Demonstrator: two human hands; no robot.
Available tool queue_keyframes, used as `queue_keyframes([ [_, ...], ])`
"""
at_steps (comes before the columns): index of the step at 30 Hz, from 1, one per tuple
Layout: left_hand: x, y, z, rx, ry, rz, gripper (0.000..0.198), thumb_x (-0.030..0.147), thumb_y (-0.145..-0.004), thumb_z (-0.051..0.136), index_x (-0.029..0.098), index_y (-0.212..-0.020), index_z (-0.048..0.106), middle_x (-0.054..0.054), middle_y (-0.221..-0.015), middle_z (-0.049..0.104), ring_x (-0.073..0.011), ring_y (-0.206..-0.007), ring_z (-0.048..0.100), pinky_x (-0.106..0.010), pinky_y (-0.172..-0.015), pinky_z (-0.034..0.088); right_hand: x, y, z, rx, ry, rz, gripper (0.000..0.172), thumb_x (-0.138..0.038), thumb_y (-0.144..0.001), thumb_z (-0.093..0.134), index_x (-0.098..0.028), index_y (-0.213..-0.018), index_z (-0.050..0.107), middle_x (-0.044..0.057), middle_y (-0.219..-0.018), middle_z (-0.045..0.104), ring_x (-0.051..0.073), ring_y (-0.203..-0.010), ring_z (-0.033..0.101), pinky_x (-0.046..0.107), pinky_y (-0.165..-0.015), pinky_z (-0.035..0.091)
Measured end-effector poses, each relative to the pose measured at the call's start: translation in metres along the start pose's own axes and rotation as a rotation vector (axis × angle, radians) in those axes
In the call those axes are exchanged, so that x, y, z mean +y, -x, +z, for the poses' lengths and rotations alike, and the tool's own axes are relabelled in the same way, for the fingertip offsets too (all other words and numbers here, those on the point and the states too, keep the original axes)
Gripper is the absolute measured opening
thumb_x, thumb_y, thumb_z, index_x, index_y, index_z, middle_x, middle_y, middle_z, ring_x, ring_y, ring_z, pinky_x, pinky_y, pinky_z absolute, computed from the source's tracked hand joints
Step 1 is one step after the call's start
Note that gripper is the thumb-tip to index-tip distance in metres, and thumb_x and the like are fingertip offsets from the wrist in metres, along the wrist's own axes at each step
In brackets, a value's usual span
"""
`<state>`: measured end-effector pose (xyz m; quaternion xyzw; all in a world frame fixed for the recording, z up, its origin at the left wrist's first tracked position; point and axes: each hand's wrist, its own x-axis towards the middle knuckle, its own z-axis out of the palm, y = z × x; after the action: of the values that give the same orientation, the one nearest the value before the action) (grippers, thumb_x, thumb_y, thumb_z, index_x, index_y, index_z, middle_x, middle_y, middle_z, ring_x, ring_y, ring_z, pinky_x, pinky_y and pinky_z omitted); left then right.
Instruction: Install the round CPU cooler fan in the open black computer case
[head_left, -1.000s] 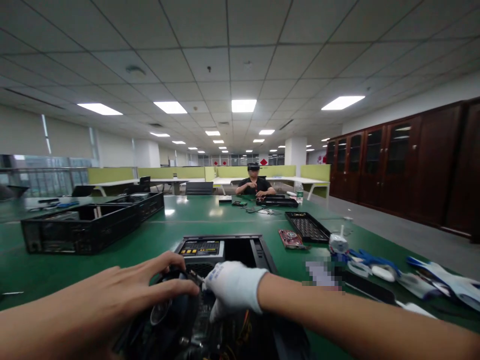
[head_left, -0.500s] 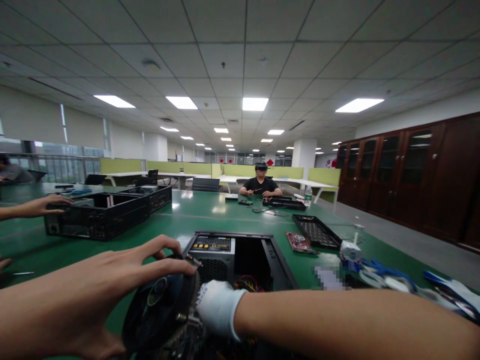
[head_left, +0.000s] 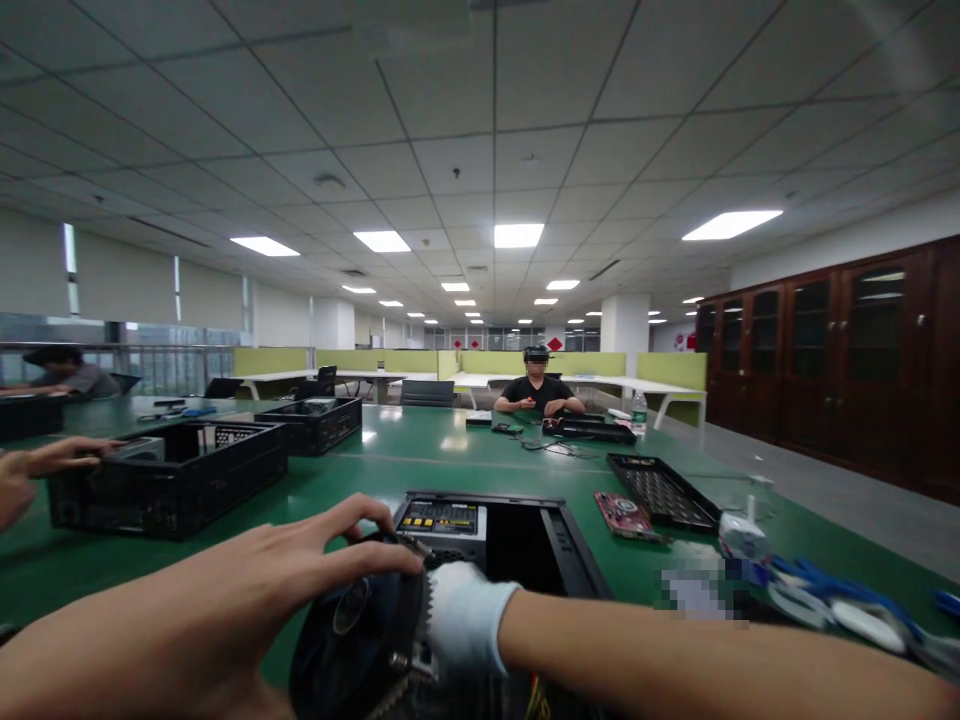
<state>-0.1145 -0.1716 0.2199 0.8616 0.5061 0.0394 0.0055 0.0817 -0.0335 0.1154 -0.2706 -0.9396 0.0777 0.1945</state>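
Because the computer case [head_left: 581, 550] is open, its power supply [head_left: 442, 520] shows.

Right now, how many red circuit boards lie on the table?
1: the red circuit board, beside the black tray-like panel, right of the nearest computer case. Others may be hidden from view.

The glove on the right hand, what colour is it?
The glove is white with a pale blue cuff, best seen in the head view.

Bare left hand [head_left: 281, 570], white-gloved right hand [head_left: 457, 612] with pale-blue cuff: close together.
Left fingers [head_left: 364, 561] bent, gripping; right fingers hidden.
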Motion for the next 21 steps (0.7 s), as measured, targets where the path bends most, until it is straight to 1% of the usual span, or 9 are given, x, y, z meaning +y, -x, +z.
queue_keyframes([
  [3,0.005,-0.005,-0.006,0.023,-0.012,0.054,0.104,0.024,-0.068,0.078,0.056,-0.153,0.027,0.006,-0.17,0.013,-0.0337,-0.141,0.045,-0.045,-0.115,0.042,0.005,0.006,-0.047,0.051,0.073,0.036,0.027,-0.014,-0.04,0.085,-0.024,-0.046,0.06,0.003,-0.053,0.066,0.026,-0.06,0.066,0.033,-0.061,0.048],
  [5,0.014,-0.015,-0.009,0.02,-0.028,0.096,0.106,0.021,-0.068,0.082,0.056,-0.153,0.027,0.004,-0.167,0.019,-0.0325,-0.137,0.05,-0.042,-0.111,0.046,0.011,0.021,-0.086,0.128,0.101,0.068,0.027,-0.015,-0.042,0.085,-0.023,-0.049,0.06,0.001,-0.052,0.064,0.022,-0.055,0.06,0.032,-0.056,0.042],
  [8,0.032,-0.04,-0.008,-0.03,-0.071,0.153,0.109,0.022,-0.067,0.089,0.054,-0.152,0.029,-0.001,-0.161,0.031,-0.0347,-0.133,0.053,-0.045,-0.107,0.05,0.03,0.066,-0.143,0.375,0.115,0.187,0.008,-0.019,-0.066,0.067,-0.022,-0.062,0.061,-0.001,-0.06,0.063,0.017,-0.056,0.055,0.03,-0.057,0.037],
  [9,0.038,-0.05,-0.005,-0.056,-0.095,0.18,0.11,0.024,-0.065,0.092,0.051,-0.152,0.031,-0.003,-0.158,0.036,-0.0367,-0.132,0.053,-0.048,-0.105,0.051,0.039,0.086,-0.155,0.464,0.113,0.25,0.005,-0.024,-0.072,0.062,-0.022,-0.068,0.062,0.0,-0.063,0.064,0.018,-0.059,0.056,0.03,-0.059,0.038],
  [10,0.043,-0.061,0.0,-0.08,-0.128,0.208,0.11,0.025,-0.063,0.094,0.047,-0.152,0.034,-0.007,-0.154,0.041,-0.0382,-0.13,0.054,-0.051,-0.103,0.052,0.049,0.107,-0.164,0.54,0.091,0.309,0.011,-0.03,-0.078,0.059,-0.021,-0.078,0.065,0.002,-0.07,0.068,0.019,-0.066,0.06,0.031,-0.063,0.042],
  [12,0.051,-0.082,0.015,-0.129,-0.217,0.276,0.104,0.025,-0.063,0.094,0.038,-0.15,0.04,-0.011,-0.143,0.052,-0.0382,-0.122,0.059,-0.052,-0.096,0.056,0.069,0.15,-0.165,0.711,-0.076,0.462,0.023,-0.044,-0.079,0.06,-0.022,-0.081,0.065,0.001,-0.072,0.07,0.02,-0.068,0.062,0.031,-0.065,0.045],
  [15,0.055,-0.11,0.042,-0.168,-0.378,0.371,0.086,0.025,-0.067,0.089,0.028,-0.143,0.05,-0.015,-0.127,0.061,-0.0362,-0.109,0.064,-0.049,-0.085,0.06,0.097,0.202,-0.141,0.751,-0.154,0.623,0.031,-0.049,-0.078,0.058,-0.021,-0.087,0.067,0.002,-0.074,0.072,0.022,-0.071,0.066,0.033,-0.067,0.05],
  [18,0.052,-0.128,0.066,-0.194,-0.494,0.439,0.074,0.032,-0.07,0.086,0.024,-0.137,0.054,-0.016,-0.117,0.064,-0.0356,-0.105,0.063,-0.045,-0.078,0.061,0.12,0.229,-0.108,0.785,-0.185,0.672,0.032,-0.05,-0.077,0.057,-0.021,-0.085,0.07,0.003,-0.071,0.073,0.023,-0.069,0.068,0.031,-0.066,0.052],
  [21,0.047,-0.137,0.079,-0.207,-0.541,0.474,0.069,0.034,-0.073,0.082,0.025,-0.135,0.054,-0.015,-0.116,0.064,-0.034,-0.105,0.062,-0.043,-0.078,0.06,0.137,0.238,-0.083,0.808,-0.186,0.681,0.033,-0.05,-0.077,0.057,-0.022,-0.085,0.071,0.003,-0.07,0.075,0.023,-0.067,0.07,0.031,-0.064,0.054],
])
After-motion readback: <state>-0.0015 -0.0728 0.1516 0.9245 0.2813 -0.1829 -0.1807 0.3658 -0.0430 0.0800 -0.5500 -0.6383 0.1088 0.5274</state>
